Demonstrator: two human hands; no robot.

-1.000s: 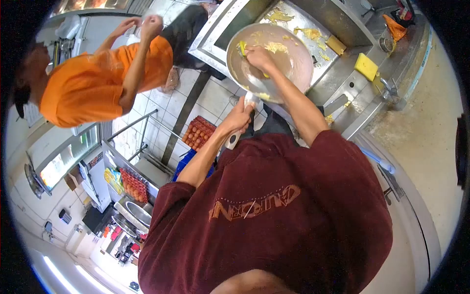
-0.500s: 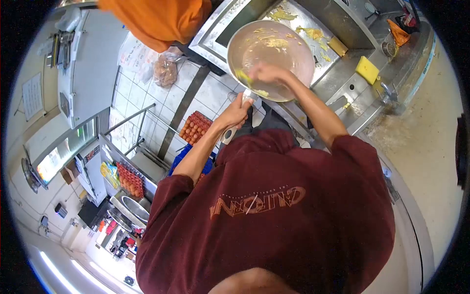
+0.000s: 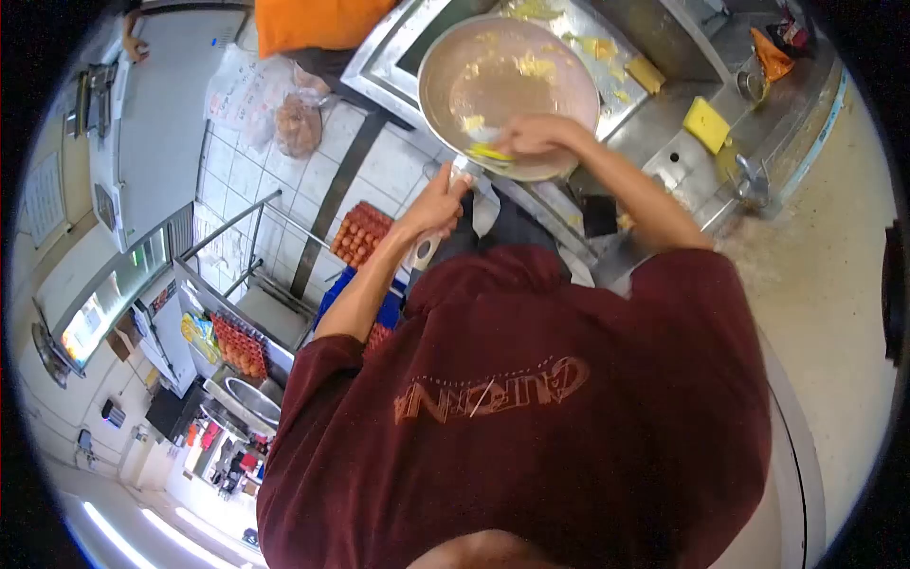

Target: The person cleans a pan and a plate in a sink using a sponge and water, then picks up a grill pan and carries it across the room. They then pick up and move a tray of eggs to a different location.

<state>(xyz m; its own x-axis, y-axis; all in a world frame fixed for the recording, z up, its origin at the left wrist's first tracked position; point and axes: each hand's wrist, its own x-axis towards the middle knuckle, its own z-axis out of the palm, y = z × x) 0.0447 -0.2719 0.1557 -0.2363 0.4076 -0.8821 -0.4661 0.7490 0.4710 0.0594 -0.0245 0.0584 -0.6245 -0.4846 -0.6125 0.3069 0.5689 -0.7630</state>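
My left hand is closed around the pale handle of a large round frying pan. The pan tilts over the front edge of a steel sink, its inside facing me, with yellow food scraps stuck to it. My right hand is inside the pan near the handle end, closed on a yellow sponge. Motion blurs the sponge, and my fingers hide part of it.
The sink holds yellow scraps. A larger yellow sponge lies beside the tap. Egg trays stand left above a blue crate. A person in orange is close ahead; another person's hand shows far left.
My right hand has moved the sponge a little down and right across the pan. My left hand keeps hold of the handle. The view has shifted slightly, and a hand now shows at upper left.
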